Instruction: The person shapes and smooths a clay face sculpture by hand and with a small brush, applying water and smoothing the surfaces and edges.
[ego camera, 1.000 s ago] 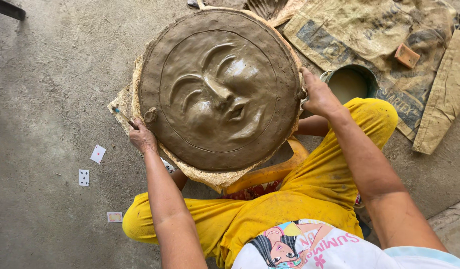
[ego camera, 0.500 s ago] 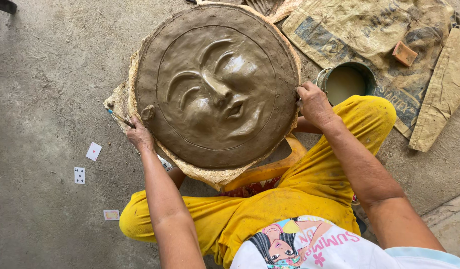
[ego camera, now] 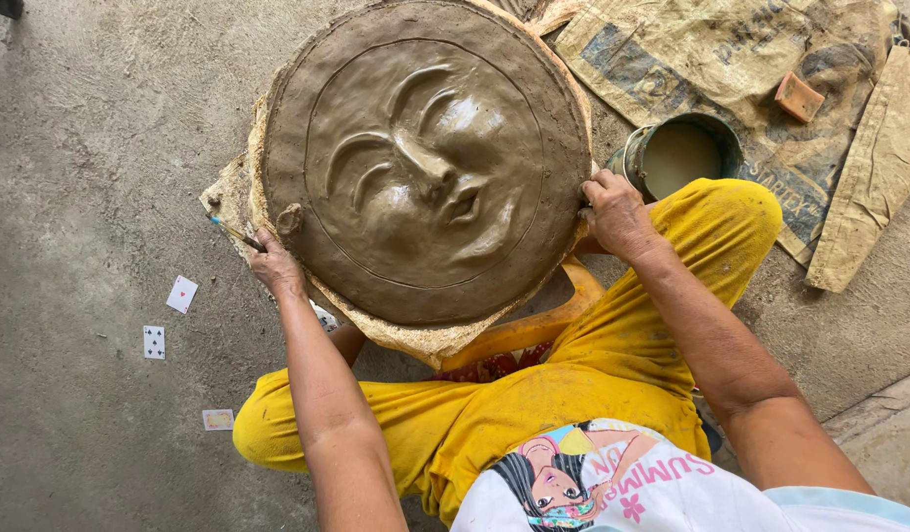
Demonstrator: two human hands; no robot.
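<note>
A large round slab of wet brown clay (ego camera: 425, 163), modelled as a face with closed eyes, lies on a pale board (ego camera: 425, 340) over my yellow-trousered legs. My left hand (ego camera: 270, 264) grips the board's left edge beside a small clay lump (ego camera: 289, 219) and also holds a thin blue-tipped stick (ego camera: 230, 230). My right hand (ego camera: 612, 212) clasps the slab's right rim, fingers curled over the edge.
A green pot of cloudy liquid (ego camera: 679, 155) stands just right of the slab. Dirty sacks (ego camera: 731, 69) with a small orange block (ego camera: 799, 97) lie at the back right. Three playing cards (ego camera: 181, 294) are scattered on the concrete floor to my left.
The slab and board have turned a little between my hands and sit slightly lower and closer. Both hands have kept their hold on the edges.
</note>
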